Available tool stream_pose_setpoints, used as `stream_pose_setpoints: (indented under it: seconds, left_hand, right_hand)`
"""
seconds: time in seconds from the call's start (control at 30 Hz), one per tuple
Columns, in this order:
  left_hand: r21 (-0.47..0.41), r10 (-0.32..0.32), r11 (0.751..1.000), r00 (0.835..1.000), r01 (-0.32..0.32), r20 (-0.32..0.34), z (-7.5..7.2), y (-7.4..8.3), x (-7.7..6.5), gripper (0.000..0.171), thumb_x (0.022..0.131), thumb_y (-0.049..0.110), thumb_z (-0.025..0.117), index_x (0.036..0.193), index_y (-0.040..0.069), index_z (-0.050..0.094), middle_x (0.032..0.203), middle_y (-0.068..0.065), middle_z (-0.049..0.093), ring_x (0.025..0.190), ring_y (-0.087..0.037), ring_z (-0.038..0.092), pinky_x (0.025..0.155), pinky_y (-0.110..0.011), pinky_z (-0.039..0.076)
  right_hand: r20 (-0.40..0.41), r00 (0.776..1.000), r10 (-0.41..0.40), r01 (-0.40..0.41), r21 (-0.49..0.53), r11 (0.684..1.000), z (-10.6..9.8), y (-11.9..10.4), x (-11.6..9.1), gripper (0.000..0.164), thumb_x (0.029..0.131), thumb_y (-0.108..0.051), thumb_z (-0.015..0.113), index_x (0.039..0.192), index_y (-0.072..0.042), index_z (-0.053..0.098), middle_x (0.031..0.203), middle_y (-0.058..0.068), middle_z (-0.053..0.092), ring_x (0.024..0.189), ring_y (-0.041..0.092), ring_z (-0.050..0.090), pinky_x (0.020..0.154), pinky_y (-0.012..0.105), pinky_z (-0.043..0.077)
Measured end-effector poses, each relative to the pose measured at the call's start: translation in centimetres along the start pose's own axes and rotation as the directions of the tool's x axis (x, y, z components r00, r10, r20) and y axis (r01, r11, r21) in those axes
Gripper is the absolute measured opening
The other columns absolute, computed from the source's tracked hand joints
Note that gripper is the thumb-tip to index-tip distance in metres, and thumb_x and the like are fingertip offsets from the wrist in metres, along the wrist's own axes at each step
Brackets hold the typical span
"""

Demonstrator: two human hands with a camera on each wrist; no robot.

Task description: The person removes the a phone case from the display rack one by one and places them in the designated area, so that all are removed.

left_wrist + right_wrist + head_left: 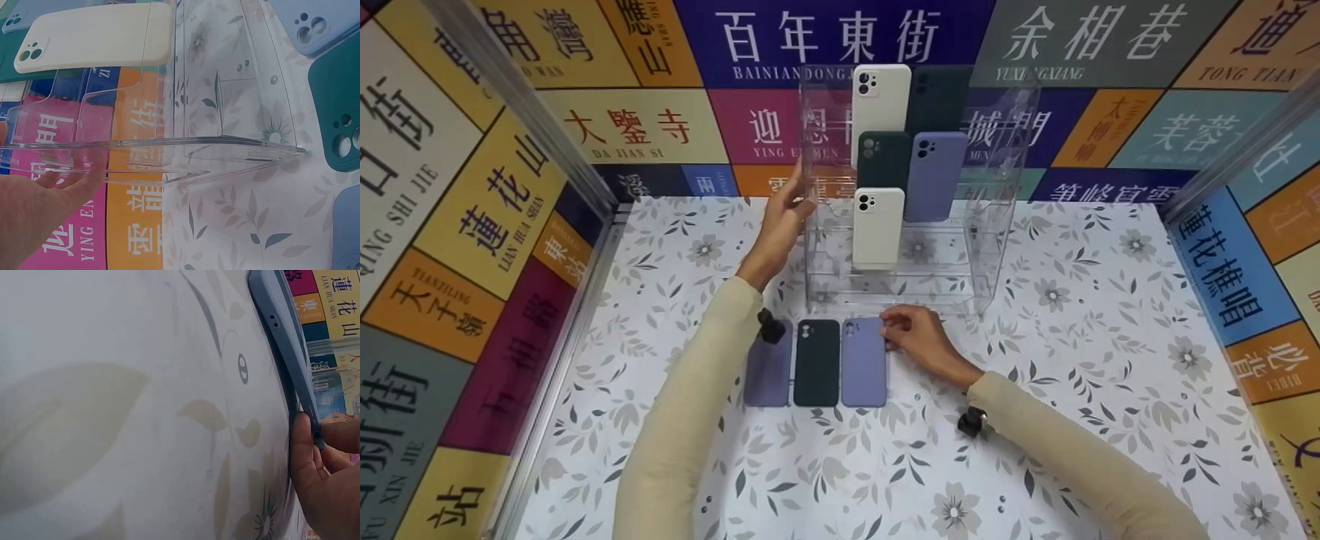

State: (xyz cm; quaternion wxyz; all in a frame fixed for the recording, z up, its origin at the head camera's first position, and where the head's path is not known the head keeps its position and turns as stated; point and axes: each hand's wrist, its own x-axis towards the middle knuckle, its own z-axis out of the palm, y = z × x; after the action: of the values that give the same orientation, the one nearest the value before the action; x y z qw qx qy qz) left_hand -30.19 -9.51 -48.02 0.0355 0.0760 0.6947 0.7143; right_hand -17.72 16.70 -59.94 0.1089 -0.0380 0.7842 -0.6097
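A clear tiered display stand [997, 247] rises at the back middle of the table. My left hand [781, 225] grips its left side toward the rear; in the left wrist view the fingers [79, 183] show through the clear plastic. On the table before the stand, a row holds a purple phone case [864, 364], a dark green phone case [817, 364] and another purple case [765, 375], partly covered by the left wrist camera. My right hand [919, 339] pinches the right-hand purple case at its upper right corner, finger and thumb on its edge [292, 365].
White cases [877, 232] stand in the front and back tiers, with a green case [883, 161] and a purple case [937, 180] between and another dark green case [941, 97] behind. Printed panels [630, 124] wall the flower-patterned table [1072, 360] at the back and sides.
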Motion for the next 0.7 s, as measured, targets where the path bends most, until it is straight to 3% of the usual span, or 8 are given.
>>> stream_pose_setpoints:
  seconds: [0.23, 0.7]
  left_hand:
    - [0.008, -0.028, 1.0, 1.0, 0.028, -0.004, 0.04, 0.1, -0.09, 0.072, 0.113, 0.015, 0.054, 0.177, 0.031, 0.023, 0.175, -0.006, 0.041, 0.151, -0.032, 0.05, 0.124, -0.059, 0.041]
    - [0.007, -0.013, 1.0, 1.0, 0.013, 0.002, 0.05, 0.14, -0.05, 0.074, 0.113, 0.01, 0.052, 0.177, 0.032, 0.023, 0.176, -0.006, 0.04, 0.153, -0.034, 0.047, 0.123, -0.059, 0.042]
  right_hand:
    - [-0.003, 1.0, 0.014, -0.014, -0.032, 0.999, 0.24, -0.35, 0.15, 0.023, 0.098, 0.008, 0.074, 0.12, 0.012, 0.076, 0.098, 0.021, 0.076, 0.078, 0.017, 0.073, 0.07, 0.031, 0.066]
    - [-0.02, 1.0, 0.001, -0.003, -0.07, 0.998, 0.46, -0.75, 0.03, 0.022, 0.096, 0.008, 0.074, 0.118, 0.011, 0.077, 0.095, 0.017, 0.077, 0.077, 0.015, 0.073, 0.068, 0.027, 0.065]
